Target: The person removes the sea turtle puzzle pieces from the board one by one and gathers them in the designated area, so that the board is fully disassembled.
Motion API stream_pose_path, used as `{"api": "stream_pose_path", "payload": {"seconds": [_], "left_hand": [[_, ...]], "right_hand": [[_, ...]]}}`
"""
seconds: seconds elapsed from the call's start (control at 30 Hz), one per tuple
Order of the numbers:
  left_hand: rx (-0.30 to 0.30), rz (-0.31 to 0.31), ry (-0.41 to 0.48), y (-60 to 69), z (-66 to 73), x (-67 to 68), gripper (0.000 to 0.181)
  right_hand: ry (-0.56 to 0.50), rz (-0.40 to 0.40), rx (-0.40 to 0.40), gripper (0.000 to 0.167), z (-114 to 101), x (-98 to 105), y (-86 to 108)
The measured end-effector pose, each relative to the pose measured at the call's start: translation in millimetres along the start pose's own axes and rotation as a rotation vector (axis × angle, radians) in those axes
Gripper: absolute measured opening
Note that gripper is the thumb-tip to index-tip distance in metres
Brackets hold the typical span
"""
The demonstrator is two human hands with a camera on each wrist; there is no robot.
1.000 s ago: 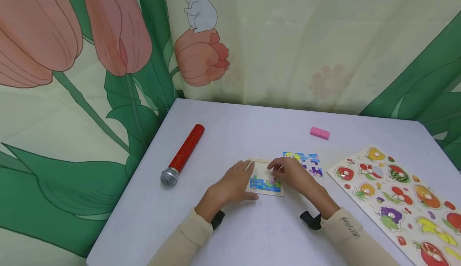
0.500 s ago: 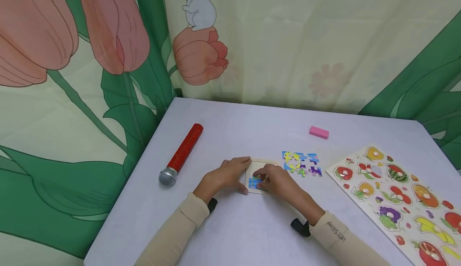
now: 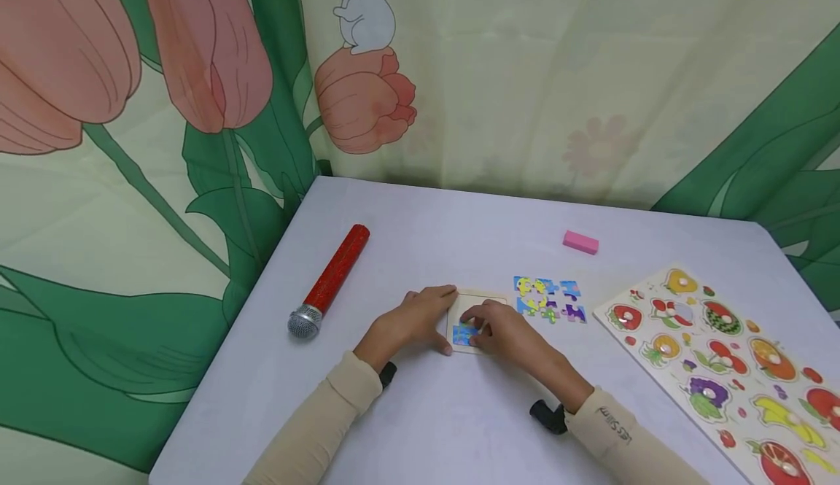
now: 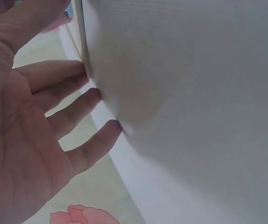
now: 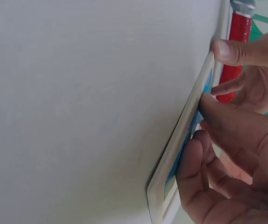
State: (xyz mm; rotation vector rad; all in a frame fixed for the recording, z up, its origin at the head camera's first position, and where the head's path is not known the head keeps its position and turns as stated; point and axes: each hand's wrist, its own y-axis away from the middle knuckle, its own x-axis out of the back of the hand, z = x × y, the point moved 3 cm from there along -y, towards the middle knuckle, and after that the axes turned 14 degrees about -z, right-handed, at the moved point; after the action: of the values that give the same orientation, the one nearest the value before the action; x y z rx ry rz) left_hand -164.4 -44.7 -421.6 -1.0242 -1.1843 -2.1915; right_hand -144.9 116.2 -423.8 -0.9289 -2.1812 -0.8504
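Observation:
A small wooden puzzle tray [image 3: 481, 296] lies on the table, with joined blue puzzle pieces [image 3: 463, 335] along its near side. My left hand [image 3: 412, 326] rests at the tray's left edge, thumb by the near corner and fingers by the far one. In the left wrist view its fingers [image 4: 94, 147] reach out fairly straight. My right hand [image 3: 508, 333] is over the tray, pinching a puzzle piece [image 5: 197, 122] low against the blue section; the fingers hide most of it. Loose puzzle pieces [image 3: 534, 297], yellow, blue and purple, lie right of the tray.
A red microphone [image 3: 337, 266] lies to the left. Far back on the white table [image 3: 459, 215] sits a pink block [image 3: 580, 242]. A large fruit puzzle board [image 3: 698, 335] covers the right side. A printed curtain [image 3: 512, 84] hangs behind.
My right hand has moved left and nearer over the tray, uncovering the loose pieces. My left hand shifted slightly left along the tray's edge. Over the last half second both hands barely moved.

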Motion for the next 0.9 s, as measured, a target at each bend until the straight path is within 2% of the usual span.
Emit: {"api": "stream_pose_path", "payload": {"seconds": [0.2,0.33,0.67,0.8,0.9], "left_hand": [[0.012,0.01,-0.006,-0.4,2.2,-1.3,0.098],[0.021,0.01,-0.004,-0.9,3.6,-0.8,0.098],[0.024,0.004,-0.012,-0.2,6.0,0.3,0.099],[0.035,-0.003,-0.027,-0.2,6.5,0.6,0.099],[0.047,-0.006,-0.03,-0.8,7.4,-0.6,0.099]], "right_hand": [[-0.059,-0.014,0.088,0.036,5,1,-0.3],[-0.087,-0.005,0.102,0.036,4,1,1.2],[-0.126,0.066,0.159,0.023,3,2,8.2],[-0.195,0.105,0.154,0.02,8,7,12.8],[-0.279,0.133,0.092,0.019,20,15,22.1]]}}
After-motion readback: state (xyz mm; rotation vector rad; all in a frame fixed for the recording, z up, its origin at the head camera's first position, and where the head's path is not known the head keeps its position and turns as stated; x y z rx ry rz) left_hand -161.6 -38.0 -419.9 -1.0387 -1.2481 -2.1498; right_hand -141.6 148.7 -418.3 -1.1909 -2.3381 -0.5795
